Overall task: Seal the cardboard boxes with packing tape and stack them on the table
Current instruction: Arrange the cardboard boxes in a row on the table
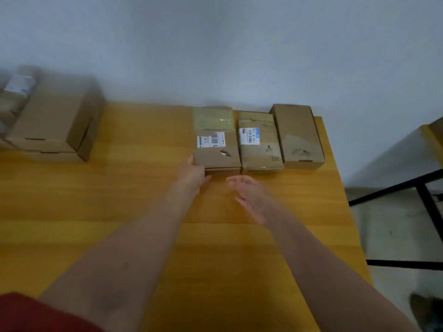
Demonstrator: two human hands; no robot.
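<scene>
**hands closing on the labelled box at the far edge**

the small brown cardboard box with the white barcode label [217, 149] sits on the yellow wooden surface [119, 200], straight ahead of me and up against the pale wall, with its long axis running away from me. a band of clear tape already crosses its far end. it is the leftmost in a row of three, touching the taped box with the blue-edged label [260, 144], with a plain brown box [298, 135] just beyond that

my left hand [191, 178] is the nearer one. it is at the box's near-left corner, fingers looking straight along the left wall and thumb lying by the front edge, touching but not curled round it. my right hand [249, 197] hovers over the surface just short of the front face, fingers spread and holding nothing

i judge the next move needs my right hand to reach the near-right corner, tight against the neighbouring box, so i can draw the box toward me along its length

a blurred stack of larger cardboard boxes [52, 121] stands well apart to the left
</scene>
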